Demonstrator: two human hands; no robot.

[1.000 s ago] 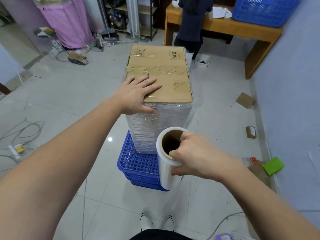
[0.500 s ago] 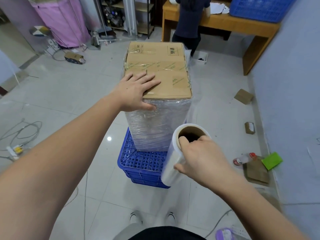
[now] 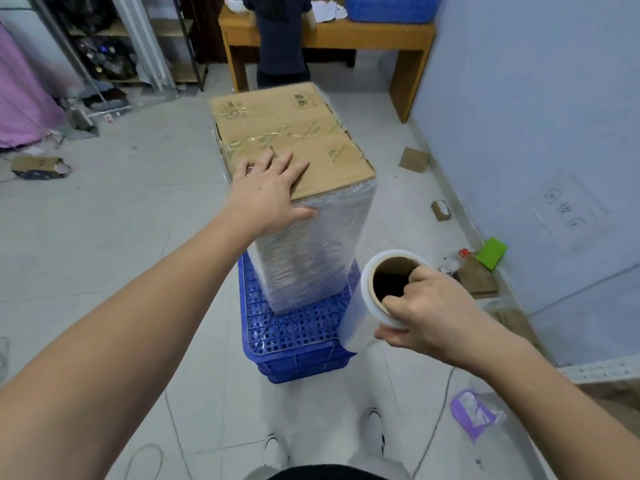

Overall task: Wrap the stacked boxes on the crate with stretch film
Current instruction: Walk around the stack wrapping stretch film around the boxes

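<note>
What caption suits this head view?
Left hand steadies film-wrapped stacked boxes on blue crate; right hand grips stretch film roll.

Green "SEAL" print shows on the tape (image 3: 333,154) across the top box (image 3: 294,140), centre frame. Its Chinese label (image 3: 300,100) is too blurred to read. Faint handwritten characters on the wall (image 3: 564,209), right, stay unclear too.

stacked boxes (image 3: 294,188): brown top, sides covered in shiny film, standing tall under left hand (image 3: 266,199) | crate (image 3: 298,337): blue, full of holes, below boxes | film roll (image 3: 374,299): clear, tilted, in right hand (image 3: 426,313)
</note>
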